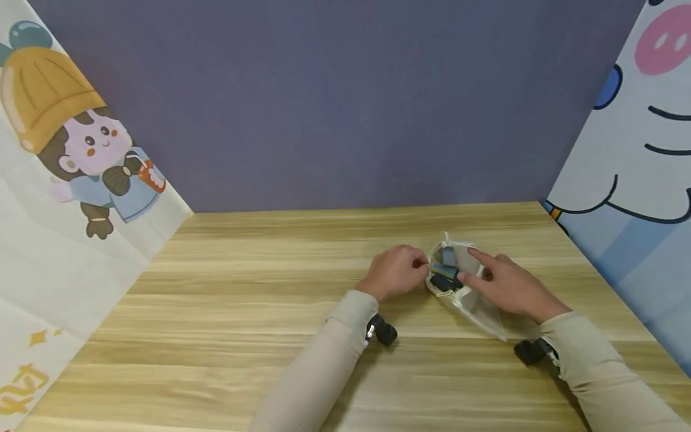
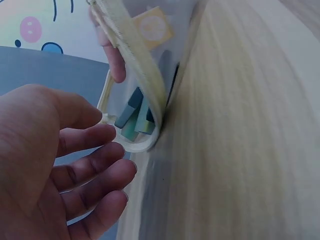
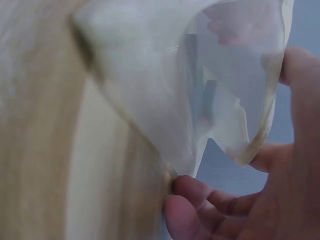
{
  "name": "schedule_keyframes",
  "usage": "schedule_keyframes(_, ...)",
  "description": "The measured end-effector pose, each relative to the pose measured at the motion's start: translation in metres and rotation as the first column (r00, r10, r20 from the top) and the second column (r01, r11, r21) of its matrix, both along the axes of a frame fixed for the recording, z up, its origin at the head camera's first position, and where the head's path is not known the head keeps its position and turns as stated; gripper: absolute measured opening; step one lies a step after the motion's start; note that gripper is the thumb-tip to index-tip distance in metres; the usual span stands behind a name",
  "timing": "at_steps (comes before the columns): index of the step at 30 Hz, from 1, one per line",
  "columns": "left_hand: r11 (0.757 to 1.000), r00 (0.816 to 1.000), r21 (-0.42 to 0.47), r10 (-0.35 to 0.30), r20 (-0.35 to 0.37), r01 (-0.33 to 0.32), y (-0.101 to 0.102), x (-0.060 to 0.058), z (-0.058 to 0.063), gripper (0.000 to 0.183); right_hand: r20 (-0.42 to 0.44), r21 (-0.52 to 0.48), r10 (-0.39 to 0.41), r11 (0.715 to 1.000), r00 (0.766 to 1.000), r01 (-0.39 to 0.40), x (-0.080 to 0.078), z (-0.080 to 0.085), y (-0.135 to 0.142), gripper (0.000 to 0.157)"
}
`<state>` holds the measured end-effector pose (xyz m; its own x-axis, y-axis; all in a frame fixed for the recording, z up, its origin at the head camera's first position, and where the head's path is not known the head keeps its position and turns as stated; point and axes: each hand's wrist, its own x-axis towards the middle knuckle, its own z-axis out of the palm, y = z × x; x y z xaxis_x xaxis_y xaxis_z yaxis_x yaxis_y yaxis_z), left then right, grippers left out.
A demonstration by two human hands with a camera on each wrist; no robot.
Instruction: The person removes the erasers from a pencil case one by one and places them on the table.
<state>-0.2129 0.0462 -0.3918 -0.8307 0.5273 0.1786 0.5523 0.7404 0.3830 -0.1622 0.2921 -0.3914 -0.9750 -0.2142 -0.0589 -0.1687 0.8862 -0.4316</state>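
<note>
A translucent pouch (image 1: 482, 308) with cream edging lies on the wooden table with its mouth spread apart. Inside it are several small coloured blocks (image 1: 445, 271), green, blue and dark. My left hand (image 1: 396, 270) pinches the edge of the mouth between thumb and forefinger; its other fingers curl loosely in the left wrist view. From the other side, my right hand (image 1: 510, 283) holds the pouch, forefinger and thumb spread at the opening. In the right wrist view, two of its fingertips (image 3: 189, 191) meet the pouch's lower edge, and the rim overlaps the rest of the hand.
The wooden table (image 1: 216, 336) has streaky pale grain. Behind it stands a plain grey-purple panel (image 1: 345, 108). Side panels with cartoon prints, a child in an orange hat (image 1: 48, 90) and a white animal (image 1: 648, 168), flank it. Each wrist carries a small black camera (image 1: 384, 331).
</note>
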Motion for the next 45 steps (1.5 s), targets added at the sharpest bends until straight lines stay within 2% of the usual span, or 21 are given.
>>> schedule_keyframes(7, 1.000, 0.999, 0.019, -0.009, 0.031, 0.008, 0.008, -0.004, 0.007, 0.017, 0.018, 0.020, -0.011, 1.000, 1.000, 0.011, 0.002, 0.004, -0.002, 0.100)
schedule_keyframes(18, 1.000, 0.999, 0.005, 0.003, 0.036, -0.003, 0.018, -0.006, 0.004, 0.009, 0.007, 0.069, -0.007, 0.998, 1.000, 0.007, 0.005, 0.000, -0.008, 0.111)
schedule_keyframes(23, 1.000, 0.999, -0.007, 0.027, 0.023, -0.027, 0.023, -0.005, 0.005, 0.012, -0.003, 0.066, -0.004, 0.998, 1.000, 0.005, 0.003, 0.000, -0.009, 0.109)
schedule_keyframes(28, 0.995, 0.997, -0.068, 0.073, 0.011, -0.072, 0.030, -0.004, 0.004, 0.021, -0.013, 0.065, -0.011, 0.998, 1.000, 0.012, 0.003, 0.001, -0.009, 0.106)
schedule_keyframes(34, 0.982, 0.991, -0.131, 0.136, 0.000, -0.135, 0.038, -0.004, 0.003, 0.030, -0.072, 0.040, 0.004, 0.999, 0.997, -0.001, 0.005, 0.004, -0.007, 0.098)
schedule_keyframes(45, 0.977, 0.986, -0.130, 0.169, -0.008, -0.168, 0.040, -0.005, -0.002, 0.030, -0.088, 0.041, 0.008, 0.999, 0.996, -0.004, 0.007, 0.005, -0.010, 0.095)
